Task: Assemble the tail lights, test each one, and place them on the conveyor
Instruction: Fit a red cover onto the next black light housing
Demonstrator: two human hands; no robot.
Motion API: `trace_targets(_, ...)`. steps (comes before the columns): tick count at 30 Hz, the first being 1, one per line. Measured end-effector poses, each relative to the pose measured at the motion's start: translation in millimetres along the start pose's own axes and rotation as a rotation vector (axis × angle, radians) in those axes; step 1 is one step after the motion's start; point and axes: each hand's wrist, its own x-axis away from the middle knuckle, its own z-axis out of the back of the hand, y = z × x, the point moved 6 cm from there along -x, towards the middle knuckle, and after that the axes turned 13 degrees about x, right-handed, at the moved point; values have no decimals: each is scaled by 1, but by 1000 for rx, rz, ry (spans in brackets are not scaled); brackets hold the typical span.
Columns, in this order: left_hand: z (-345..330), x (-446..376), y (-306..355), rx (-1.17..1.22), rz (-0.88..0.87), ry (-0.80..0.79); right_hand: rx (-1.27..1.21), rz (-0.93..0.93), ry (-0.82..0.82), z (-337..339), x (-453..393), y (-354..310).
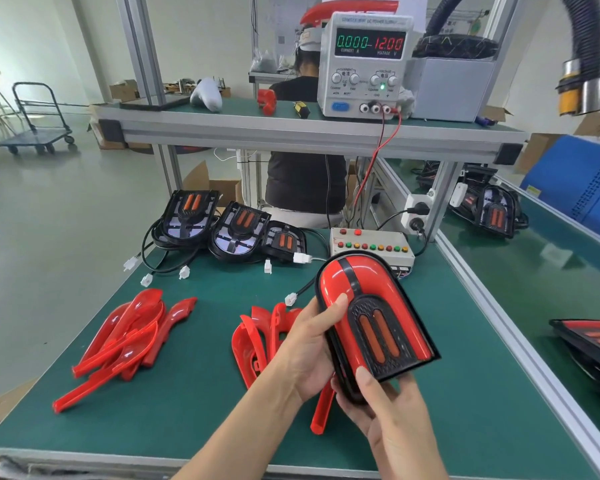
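My right hand [385, 407] sits nearest, thumb pressed on the lower edge of the tail light [371, 317], fingers curled under it. My left hand [312, 344] grips its left side, thumb on the red lens. I hold the light above the table [194, 403], face up, lens already fitted onto its black base, and its white plug [290, 299] dangles free. So I judge this one assembled but not yet tested: the supply [364, 64] reads zero current, and the tester [371, 245] stands just behind.

Three bare bases [236, 226] wait at the table's back edge, plugs loose. Two heaps of red lenses [125, 337] lie in front, so several units remain. On the conveyor [551, 271] to my right, finished lights [496, 213] lie further up and another near its lower edge.

No bins or trays hold parts; everything lies loose on the mat.
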Motion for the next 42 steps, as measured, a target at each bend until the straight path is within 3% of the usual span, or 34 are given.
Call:
trace_targets(14, -12, 12, 16, -80, -62, -124, 40, 74, -44, -8, 1, -6)
trace_targets(20, -14, 7, 28, -86, -38, -11, 46, 88, -49, -8, 0, 0)
trace_targets(27, -8, 6, 32, -115, -142, 104, 63, 102, -77, -11, -1, 2)
trace_targets(42, -2, 12, 42, -158, -192, 94, 137, 120, -105, -15, -3, -1)
